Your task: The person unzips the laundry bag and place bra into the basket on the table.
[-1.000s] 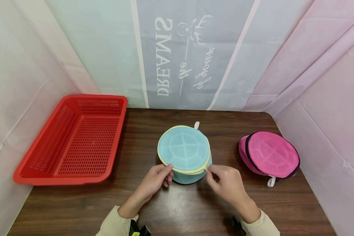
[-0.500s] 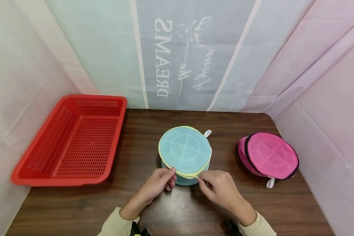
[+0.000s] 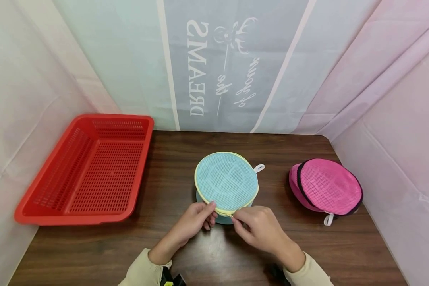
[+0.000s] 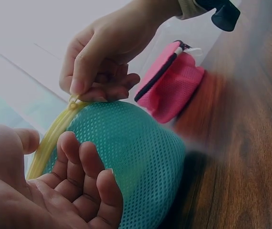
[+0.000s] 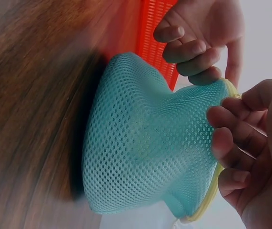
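Brown table [image 3: 207, 262], left hand [image 3: 196, 219] pinching 1 blue bag [image 3: 227, 180], right hand [image 3: 259, 227] pinching its zipper [image 4: 53, 133]

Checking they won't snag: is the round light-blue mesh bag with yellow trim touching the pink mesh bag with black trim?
Apart: the head view shows a strip of brown wood-grain tabletop running between the blue bag and the pink bag.

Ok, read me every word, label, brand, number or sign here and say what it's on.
"DREAMS": gray backdrop curtain, sideways and mirrored.
"the": same curtain, script, mirrored.
"of your": same curtain, script, mirrored.
Turquoise mesh bag, pink mesh bag: no readable text.
Their white loops: too small to tell.
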`<control>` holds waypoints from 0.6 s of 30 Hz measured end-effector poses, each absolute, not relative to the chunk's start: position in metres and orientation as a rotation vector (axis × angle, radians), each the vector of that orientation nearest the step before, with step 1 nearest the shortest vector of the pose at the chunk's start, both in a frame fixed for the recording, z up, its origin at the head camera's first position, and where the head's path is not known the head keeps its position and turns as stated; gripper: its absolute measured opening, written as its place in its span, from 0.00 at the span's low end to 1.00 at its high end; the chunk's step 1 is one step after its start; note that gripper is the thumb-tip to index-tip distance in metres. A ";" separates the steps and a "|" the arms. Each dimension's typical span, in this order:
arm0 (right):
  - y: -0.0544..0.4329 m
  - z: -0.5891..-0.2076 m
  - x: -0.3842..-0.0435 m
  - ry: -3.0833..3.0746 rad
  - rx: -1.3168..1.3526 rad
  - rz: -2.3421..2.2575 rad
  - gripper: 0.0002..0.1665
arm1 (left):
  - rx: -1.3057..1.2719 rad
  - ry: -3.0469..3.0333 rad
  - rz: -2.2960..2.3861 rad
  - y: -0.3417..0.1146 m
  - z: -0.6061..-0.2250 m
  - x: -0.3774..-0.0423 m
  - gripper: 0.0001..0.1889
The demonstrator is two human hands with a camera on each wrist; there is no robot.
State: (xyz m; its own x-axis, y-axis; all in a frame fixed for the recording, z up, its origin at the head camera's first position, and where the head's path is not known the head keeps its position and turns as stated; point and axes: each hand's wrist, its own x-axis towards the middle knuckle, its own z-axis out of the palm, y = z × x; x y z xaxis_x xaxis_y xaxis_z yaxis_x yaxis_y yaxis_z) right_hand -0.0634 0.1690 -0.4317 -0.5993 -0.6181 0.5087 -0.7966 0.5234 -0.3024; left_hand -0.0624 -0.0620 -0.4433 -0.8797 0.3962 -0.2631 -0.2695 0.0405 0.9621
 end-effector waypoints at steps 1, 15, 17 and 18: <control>0.168 -0.431 -0.063 -2.430 1.175 0.727 0.15 | 0.128 1.861 1.889 -0.062 -0.443 -0.062 0.25; 0.162 -0.429 -0.062 -2.427 1.168 0.654 0.15 | 0.157 1.862 1.879 -0.061 -0.442 -0.062 0.23; 0.162 -0.429 -0.062 -2.428 1.166 0.650 0.15 | 0.162 1.867 1.876 -0.061 -0.442 -0.062 0.23; 0.162 -0.429 -0.062 -2.428 1.164 0.647 0.16 | 0.163 1.868 1.876 -0.060 -0.443 -0.062 0.23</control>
State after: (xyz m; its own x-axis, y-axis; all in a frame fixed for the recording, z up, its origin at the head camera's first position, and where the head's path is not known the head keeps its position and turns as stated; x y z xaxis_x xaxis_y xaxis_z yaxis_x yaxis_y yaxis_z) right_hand -0.0624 0.1625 -0.4285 -0.5901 -0.6270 0.5086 -0.7969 0.5532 -0.2426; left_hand -0.0619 -0.0605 -0.4425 -0.8757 0.4139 -0.2488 -0.2505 0.0513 0.9668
